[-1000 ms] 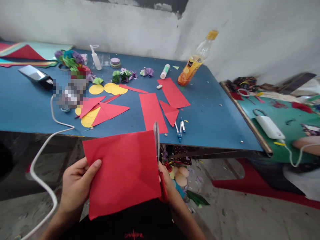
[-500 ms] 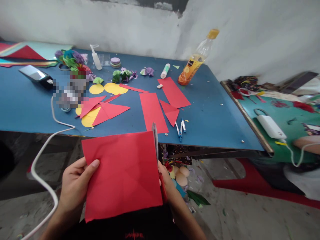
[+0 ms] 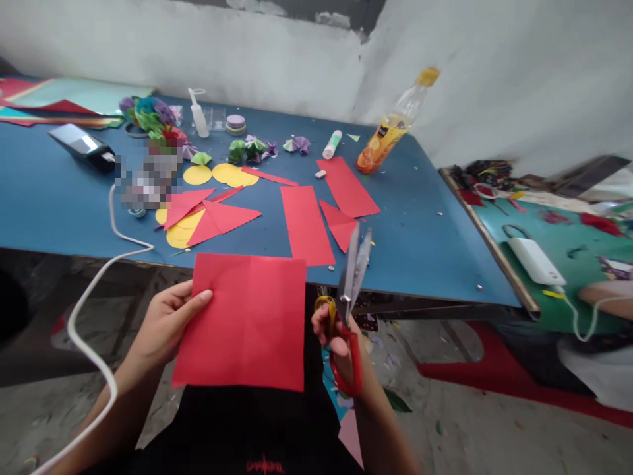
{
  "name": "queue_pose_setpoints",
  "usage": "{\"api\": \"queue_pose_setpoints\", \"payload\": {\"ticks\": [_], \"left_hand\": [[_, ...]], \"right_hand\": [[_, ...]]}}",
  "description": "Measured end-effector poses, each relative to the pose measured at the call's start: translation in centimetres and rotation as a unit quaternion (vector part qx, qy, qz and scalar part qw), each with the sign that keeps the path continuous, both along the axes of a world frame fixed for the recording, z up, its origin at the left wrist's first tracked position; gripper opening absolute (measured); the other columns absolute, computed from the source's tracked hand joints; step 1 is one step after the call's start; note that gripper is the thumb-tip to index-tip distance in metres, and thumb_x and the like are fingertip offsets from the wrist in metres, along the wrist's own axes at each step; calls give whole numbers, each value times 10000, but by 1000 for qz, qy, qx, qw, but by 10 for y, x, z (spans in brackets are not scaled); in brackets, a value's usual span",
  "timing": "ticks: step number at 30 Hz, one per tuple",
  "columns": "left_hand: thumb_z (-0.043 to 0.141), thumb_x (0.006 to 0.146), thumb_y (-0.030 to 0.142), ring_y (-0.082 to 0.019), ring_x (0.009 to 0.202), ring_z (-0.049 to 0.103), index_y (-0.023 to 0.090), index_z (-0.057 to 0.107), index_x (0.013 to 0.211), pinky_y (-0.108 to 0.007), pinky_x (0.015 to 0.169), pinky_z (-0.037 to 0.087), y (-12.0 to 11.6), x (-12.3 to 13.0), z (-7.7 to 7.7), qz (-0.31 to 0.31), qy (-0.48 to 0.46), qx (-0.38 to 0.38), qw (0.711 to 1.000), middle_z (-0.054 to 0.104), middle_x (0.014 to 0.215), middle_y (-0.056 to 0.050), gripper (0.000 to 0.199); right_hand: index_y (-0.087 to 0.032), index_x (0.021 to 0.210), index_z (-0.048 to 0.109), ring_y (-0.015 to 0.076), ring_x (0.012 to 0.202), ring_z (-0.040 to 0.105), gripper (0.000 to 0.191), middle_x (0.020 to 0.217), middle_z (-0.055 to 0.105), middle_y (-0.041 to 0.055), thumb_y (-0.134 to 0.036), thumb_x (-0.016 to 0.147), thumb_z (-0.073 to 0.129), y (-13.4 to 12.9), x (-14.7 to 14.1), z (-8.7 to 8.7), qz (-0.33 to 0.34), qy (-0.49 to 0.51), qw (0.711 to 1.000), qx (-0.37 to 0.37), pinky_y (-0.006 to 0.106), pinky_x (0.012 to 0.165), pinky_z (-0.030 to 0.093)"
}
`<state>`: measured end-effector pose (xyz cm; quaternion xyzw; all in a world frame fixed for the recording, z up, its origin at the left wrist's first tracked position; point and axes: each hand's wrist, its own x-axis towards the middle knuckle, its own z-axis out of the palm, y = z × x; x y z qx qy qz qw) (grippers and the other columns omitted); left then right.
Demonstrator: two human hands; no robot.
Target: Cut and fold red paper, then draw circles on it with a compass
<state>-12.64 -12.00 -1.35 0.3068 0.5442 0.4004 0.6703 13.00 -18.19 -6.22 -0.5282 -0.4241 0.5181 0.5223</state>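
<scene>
Fingers of left hand closed on red sheet, held at near edge of counter; scissors gripped in right hand, blades parted, clear of sheet. Red paper pieces, juice bottle seen beyond.

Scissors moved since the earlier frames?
Yes, rightward in view: the tips of the scissors, earlier left of the rightmost red triangle on the table, now appear at its right corner and beyond.
</scene>
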Motion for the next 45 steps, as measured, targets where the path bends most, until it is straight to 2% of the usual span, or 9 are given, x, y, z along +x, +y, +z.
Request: {"api": "queue_pose_setpoints", "payload": {"ticks": [5,13,20,23,27,31,34,37,45], "left_hand": [[757,704,362,-196,659,683,164,685,1033,-254,578,551,-7,13,-22,-47,-28,45,997,731,850,-72,391],[723,742,334,-170,601,645,179,709,952,-248,611,515,-34,20,-49,-104,-20,45,993,712,715,-39,261],[771,685,362,-143,561,643,175,699,881,-204,557,514,-15,3,-25,-35,3,34,999,711,688,-27,281],[817,619,315,-113,505,621,182,695,871,-149,454,462,9,-1,-16,21,-17,65,998,693,641,6,309],[728,593,591,-170,662,679,243,692,871,-224,568,536,8,21,-32,41,-110,100,988,724,786,-2,446],[891,375,365,-333,908,669,184,708,899,-376,712,564,-28,55,-49,-98,-136,87,982,700,1027,-136,583],[820,542,456,-312,926,668,172,687,959,-385,768,552,-36,65,-48,-133,-91,117,980,697,1037,-136,522],[620,801,457,-219,647,682,139,679,801,-306,627,549,-17,64,-42,-84,-21,121,989,716,719,-101,323],[705,726,297,-137,371,550,139,609,528,-215,415,453,43,37,-8,-64,64,150,985,585,419,-40,271]], "right_hand": [[-233,826,443,136,674,520,502,862,540,17,-624,641,696,15,-12,16,-35,11,999,38,275,621,455],[-229,767,440,130,709,547,306,741,502,-35,-334,692,718,43,-3,37,-98,-68,991,63,306,743,472],[-218,781,446,96,620,516,366,675,485,-65,-302,641,774,39,6,41,-53,-17,998,39,265,661,476],[-212,744,448,86,585,501,376,671,498,-61,-281,612,794,34,2,40,-68,2,997,29,242,590,462],[-231,749,361,51,461,423,453,710,499,-61,-346,611,776,32,-18,30,-194,47,979,36,211,420,377],[-253,800,272,34,414,373,467,769,462,-57,-435,696,690,31,-41,11,-284,49,957,43,210,376,332],[-260,803,243,37,411,379,479,790,467,-47,-428,716,683,26,-53,-2,-306,39,951,36,222,389,345],[-264,798,238,54,410,394,480,755,485,-45,-445,726,676,19,-56,-7,-278,28,960,21,233,400,351],[-212,776,469,32,353,268,703,578,412,-71,-869,528,516,-9,0,-6,-19,24,996,-89,191,331,198]]}}
